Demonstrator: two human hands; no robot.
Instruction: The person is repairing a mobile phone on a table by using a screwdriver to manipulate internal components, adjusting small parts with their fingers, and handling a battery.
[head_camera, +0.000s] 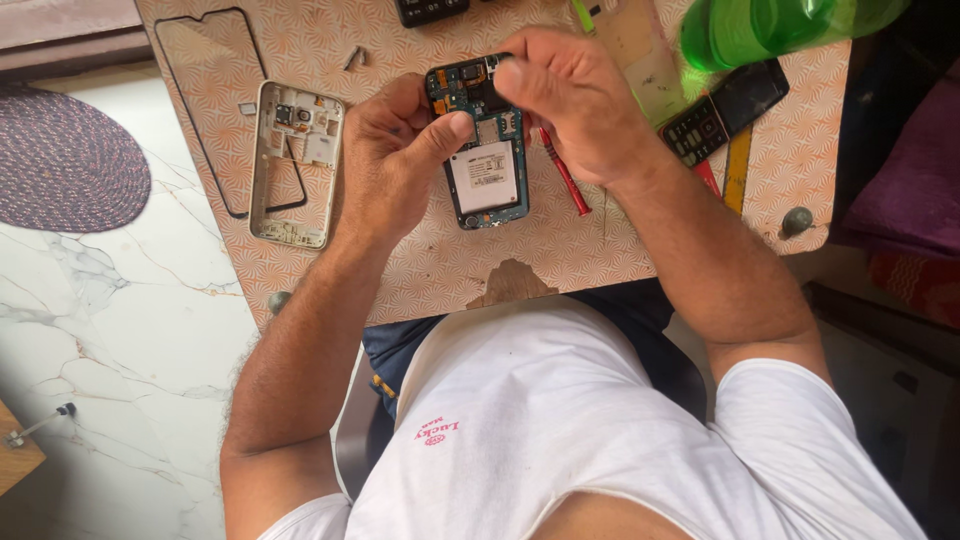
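- While the opened phone (483, 150) lies on the patterned table (420, 270) with its long axis running near to far, it is gripped at its left edge by the left hand (395, 165), thumb pressed on the board
- The far end is pinched by the right hand (570, 100), fingers closed together
- What is pinched there is hidden; the red screwdriver (565, 175) lies just right, half covered

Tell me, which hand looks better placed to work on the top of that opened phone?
Probably the right hand: its fingertips already pinch at the top edge of the opened phone. The left hand steadies the phone's side, thumb pressed on it.
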